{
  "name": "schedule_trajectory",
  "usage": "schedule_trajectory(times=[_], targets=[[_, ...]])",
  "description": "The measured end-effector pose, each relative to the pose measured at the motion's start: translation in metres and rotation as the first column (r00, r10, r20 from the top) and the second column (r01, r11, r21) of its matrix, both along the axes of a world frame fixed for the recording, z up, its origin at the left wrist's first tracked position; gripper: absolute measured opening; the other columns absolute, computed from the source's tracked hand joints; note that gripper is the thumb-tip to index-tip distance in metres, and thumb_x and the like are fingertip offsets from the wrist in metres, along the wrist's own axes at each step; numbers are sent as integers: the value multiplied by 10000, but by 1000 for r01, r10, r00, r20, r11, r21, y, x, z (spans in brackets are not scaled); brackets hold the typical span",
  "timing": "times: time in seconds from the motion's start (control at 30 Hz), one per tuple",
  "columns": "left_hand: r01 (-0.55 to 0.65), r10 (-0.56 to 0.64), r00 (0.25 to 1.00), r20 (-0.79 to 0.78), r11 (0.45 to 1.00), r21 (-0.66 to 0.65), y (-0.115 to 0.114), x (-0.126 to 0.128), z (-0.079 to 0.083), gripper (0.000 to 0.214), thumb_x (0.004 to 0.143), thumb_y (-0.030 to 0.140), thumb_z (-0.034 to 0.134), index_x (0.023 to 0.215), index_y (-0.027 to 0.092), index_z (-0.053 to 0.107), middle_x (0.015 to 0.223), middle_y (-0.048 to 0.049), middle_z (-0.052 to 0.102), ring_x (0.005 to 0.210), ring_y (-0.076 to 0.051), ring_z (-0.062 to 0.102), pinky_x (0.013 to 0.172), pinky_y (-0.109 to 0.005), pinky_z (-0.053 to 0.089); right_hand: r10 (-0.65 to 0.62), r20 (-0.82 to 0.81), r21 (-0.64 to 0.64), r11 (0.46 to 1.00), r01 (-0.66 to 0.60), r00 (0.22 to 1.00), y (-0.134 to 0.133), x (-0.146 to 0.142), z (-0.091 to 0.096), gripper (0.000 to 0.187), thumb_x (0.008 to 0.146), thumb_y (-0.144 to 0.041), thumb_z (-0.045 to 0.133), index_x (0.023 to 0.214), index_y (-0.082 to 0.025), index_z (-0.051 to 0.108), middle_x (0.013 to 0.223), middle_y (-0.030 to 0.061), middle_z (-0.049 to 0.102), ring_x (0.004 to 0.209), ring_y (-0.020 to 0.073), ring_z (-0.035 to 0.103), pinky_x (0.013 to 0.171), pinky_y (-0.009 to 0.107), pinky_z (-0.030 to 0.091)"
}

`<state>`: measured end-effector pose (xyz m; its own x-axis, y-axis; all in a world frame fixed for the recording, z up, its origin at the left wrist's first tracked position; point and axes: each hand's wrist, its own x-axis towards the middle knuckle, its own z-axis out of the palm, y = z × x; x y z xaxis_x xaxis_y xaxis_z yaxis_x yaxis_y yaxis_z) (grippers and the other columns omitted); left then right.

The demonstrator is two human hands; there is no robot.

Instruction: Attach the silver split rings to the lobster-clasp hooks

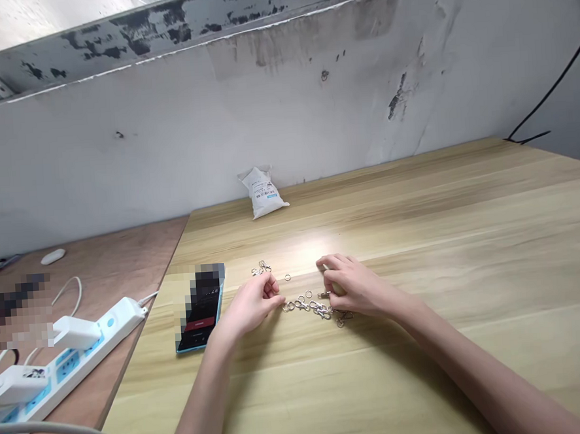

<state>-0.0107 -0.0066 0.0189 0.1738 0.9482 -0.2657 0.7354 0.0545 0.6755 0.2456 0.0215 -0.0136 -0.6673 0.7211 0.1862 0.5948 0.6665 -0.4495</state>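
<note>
Silver lobster-clasp key rings lie in a loose heap [308, 306] on the light wood-grain table [402, 367], between my hands. A smaller cluster of clasps [260, 268] sits farther away, and a single split ring [287, 277] lies near it. My left hand [255, 304] is curled just left of the heap, fingertips together, and I cannot tell whether it pinches anything. My right hand [348, 285] is curled over the heap's right end, shut on a small tan object [336, 286] that the fingers partly hide.
A smartphone [201, 307], partly blurred, lies left of my left hand. A white sachet [262, 192] leans against the stained wall. On the lower reddish-brown board to the left are a white power strip [82, 360] with plugged-in chargers and a small white object [53, 256].
</note>
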Motion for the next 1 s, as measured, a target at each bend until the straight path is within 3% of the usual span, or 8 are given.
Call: schedule_trajectory(times=[0.1,0.23,0.57,0.73,1.0], targets=[[15,-13,1000,-22,995,94,2,-5,4,154,814,339,588,841,187,592,736,-2,626,672,-165,572,614,-264,416,6,-2,2,1000,-6,1000,0,0,1,144,712,-89,636,692,-203,549,1200,66,588,1162,254,519,954,418,429],[89,-49,978,-203,977,194,16,7,10,178,848,307,560,969,201,637,848,-24,672,774,-185,612,679,-276,423,1,2,7,1000,-1,1000,0,0,2,148,709,-78,628,691,-201,549,1210,70,589,1161,258,520,945,425,435],[142,-177,929,-326,981,-129,65,25,20,57,659,205,685,710,181,673,652,-23,701,620,-166,631,527,-238,400,3,9,10,1000,-3,1000,-1,0,2,140,719,-86,641,711,-202,565,1210,73,589,1159,261,522,950,431,436],[162,-219,905,-365,970,-181,77,32,31,103,613,198,691,714,182,695,755,-36,726,670,-167,623,521,-233,395,6,18,-3,1000,-6,1000,-1,1,3,132,735,-98,641,712,-204,566,1223,74,582,1181,263,512,965,429,428],[154,-240,896,-373,957,-246,85,38,33,65,583,150,647,626,168,692,632,-25,667,583,-150,562,504,-243,378,10,12,-7,1000,-10,1000,0,1,2,123,742,-110,640,715,-205,567,1220,74,580,1179,259,511,964,420,421]])
